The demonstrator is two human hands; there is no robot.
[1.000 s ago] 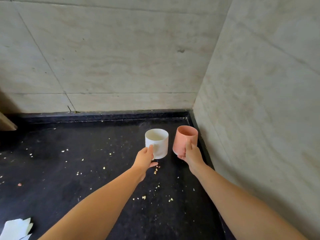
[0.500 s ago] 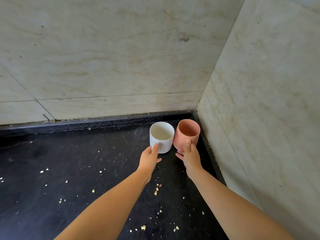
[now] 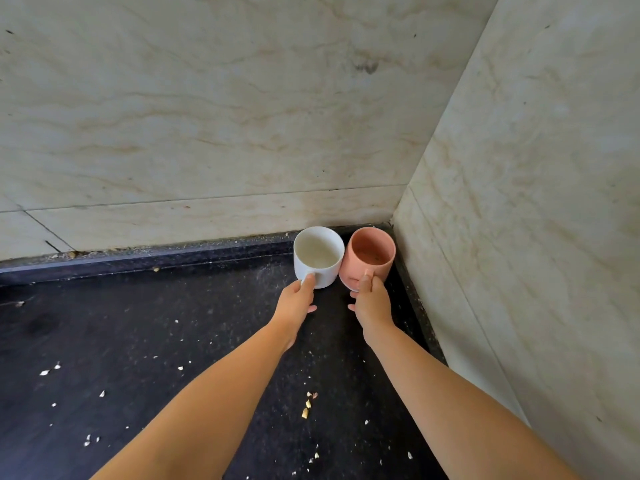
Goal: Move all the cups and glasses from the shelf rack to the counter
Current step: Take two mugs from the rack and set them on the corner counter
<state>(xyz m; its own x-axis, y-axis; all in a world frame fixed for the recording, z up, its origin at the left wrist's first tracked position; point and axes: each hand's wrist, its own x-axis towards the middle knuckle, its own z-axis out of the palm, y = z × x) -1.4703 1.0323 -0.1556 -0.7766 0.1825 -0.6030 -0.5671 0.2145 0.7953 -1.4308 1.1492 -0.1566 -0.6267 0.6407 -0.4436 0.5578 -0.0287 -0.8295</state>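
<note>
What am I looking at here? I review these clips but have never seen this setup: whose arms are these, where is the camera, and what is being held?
There is no machine: a person wears a camera on the head, looking down at their own bare arms. The left hand grips a white cup; the right hand grips a pink cup. Both cups are upright, side by side, in the corner of a dark counter scattered with pale crumbs, where two marble walls meet.

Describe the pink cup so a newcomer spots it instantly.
Find the black counter where the two marble walls meet. Two cups stand there side by side; the pink cup is nearest the right wall, in the right hand, beside the white cup.
</note>
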